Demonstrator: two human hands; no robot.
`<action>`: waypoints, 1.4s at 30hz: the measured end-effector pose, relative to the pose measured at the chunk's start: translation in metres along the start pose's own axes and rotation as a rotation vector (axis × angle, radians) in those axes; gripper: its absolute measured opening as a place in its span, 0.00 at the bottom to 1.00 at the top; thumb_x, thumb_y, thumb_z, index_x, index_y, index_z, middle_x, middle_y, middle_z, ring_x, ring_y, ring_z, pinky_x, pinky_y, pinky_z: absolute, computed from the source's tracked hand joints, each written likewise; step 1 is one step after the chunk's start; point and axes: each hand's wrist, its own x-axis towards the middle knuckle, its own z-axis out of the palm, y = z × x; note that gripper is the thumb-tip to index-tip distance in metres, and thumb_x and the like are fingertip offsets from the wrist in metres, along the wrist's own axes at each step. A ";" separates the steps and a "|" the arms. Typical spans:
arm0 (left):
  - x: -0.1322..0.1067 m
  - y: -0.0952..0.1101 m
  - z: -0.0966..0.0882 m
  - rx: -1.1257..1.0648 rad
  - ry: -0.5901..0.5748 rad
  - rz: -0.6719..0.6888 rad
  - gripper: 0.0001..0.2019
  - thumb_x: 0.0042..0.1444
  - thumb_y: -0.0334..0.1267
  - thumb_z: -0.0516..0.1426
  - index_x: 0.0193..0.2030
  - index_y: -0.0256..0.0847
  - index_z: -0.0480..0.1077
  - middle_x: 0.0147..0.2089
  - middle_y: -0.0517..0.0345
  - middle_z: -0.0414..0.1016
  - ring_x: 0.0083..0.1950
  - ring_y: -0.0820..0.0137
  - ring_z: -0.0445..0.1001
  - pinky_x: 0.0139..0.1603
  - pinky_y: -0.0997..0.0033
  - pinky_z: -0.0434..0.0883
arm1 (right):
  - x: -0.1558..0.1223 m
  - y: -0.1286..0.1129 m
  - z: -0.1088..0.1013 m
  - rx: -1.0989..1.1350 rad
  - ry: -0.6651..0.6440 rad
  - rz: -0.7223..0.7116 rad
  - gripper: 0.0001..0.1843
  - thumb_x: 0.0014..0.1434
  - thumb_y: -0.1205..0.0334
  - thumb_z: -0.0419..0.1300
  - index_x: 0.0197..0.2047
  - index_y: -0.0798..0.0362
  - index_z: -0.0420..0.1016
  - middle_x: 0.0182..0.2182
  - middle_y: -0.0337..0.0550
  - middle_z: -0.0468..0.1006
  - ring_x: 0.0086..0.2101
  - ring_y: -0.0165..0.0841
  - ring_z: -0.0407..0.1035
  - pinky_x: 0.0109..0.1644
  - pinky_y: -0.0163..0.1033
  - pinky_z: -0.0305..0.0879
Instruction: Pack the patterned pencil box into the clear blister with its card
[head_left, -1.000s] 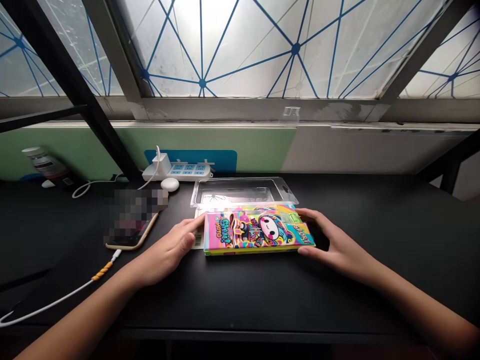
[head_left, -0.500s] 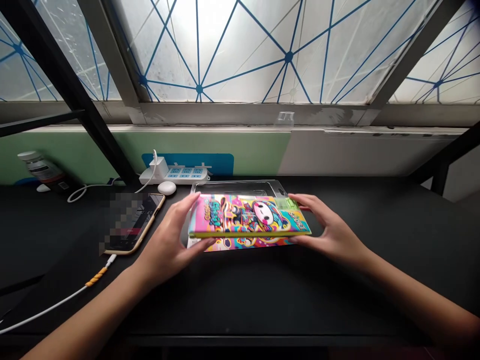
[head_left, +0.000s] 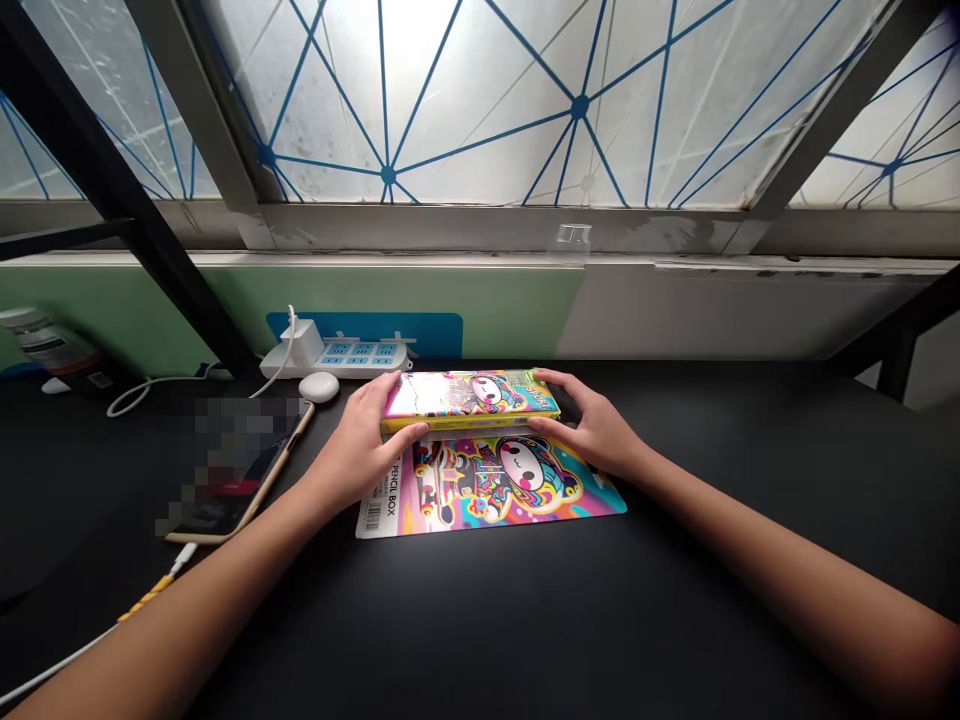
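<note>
A colourful pencil box point(head_left: 472, 396) with a cartoon figure on its lid is held at its two ends by my hands. My left hand point(head_left: 375, 430) grips the left end, thumb along the near side and fingers on the far side. At the other end, my right hand point(head_left: 592, 420) pinches the box the same way. In front of the box lies a flat printed card point(head_left: 495, 485) marked "PENCIL BOX", with a barcode at its left. The box hides the clear plastic packaging behind it.
To the left lie a phone point(head_left: 247, 480) with a charging cable point(head_left: 71, 660) and a white round case point(head_left: 319, 387). A power strip point(head_left: 345, 354) stands against the wall. A bottle point(head_left: 56, 345) leans at the far left. Black frame bars point(head_left: 127, 190) rise at both sides.
Both hands have carried the pencil box away from me, toward the wall, uncovering more of the printed card. The view has shifted slightly.
</note>
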 end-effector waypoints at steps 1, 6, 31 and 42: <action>0.000 -0.001 0.000 0.016 -0.020 0.002 0.38 0.67 0.58 0.53 0.76 0.39 0.51 0.75 0.39 0.56 0.77 0.50 0.52 0.75 0.46 0.55 | -0.001 0.001 -0.001 -0.042 -0.028 -0.006 0.31 0.63 0.43 0.63 0.65 0.47 0.66 0.66 0.53 0.70 0.64 0.50 0.65 0.66 0.58 0.64; 0.003 -0.003 -0.004 0.148 -0.153 -0.008 0.39 0.71 0.61 0.44 0.76 0.32 0.52 0.80 0.35 0.43 0.80 0.49 0.40 0.77 0.42 0.48 | -0.006 0.006 -0.001 -0.213 -0.154 -0.082 0.30 0.70 0.43 0.52 0.69 0.49 0.61 0.72 0.57 0.59 0.72 0.51 0.50 0.71 0.64 0.53; 0.004 0.011 -0.007 0.533 -0.078 0.267 0.26 0.71 0.56 0.49 0.64 0.41 0.70 0.72 0.37 0.65 0.70 0.39 0.65 0.64 0.41 0.66 | -0.041 -0.079 0.009 -0.199 -0.601 -0.317 0.39 0.62 0.32 0.60 0.67 0.49 0.69 0.67 0.56 0.69 0.65 0.53 0.63 0.68 0.63 0.56; 0.005 0.009 0.000 0.580 -0.109 0.190 0.34 0.70 0.60 0.47 0.77 0.47 0.55 0.77 0.40 0.55 0.76 0.37 0.53 0.67 0.36 0.58 | -0.036 -0.058 0.020 -0.380 -0.259 -0.144 0.17 0.69 0.46 0.56 0.48 0.51 0.72 0.46 0.54 0.76 0.45 0.48 0.68 0.49 0.57 0.69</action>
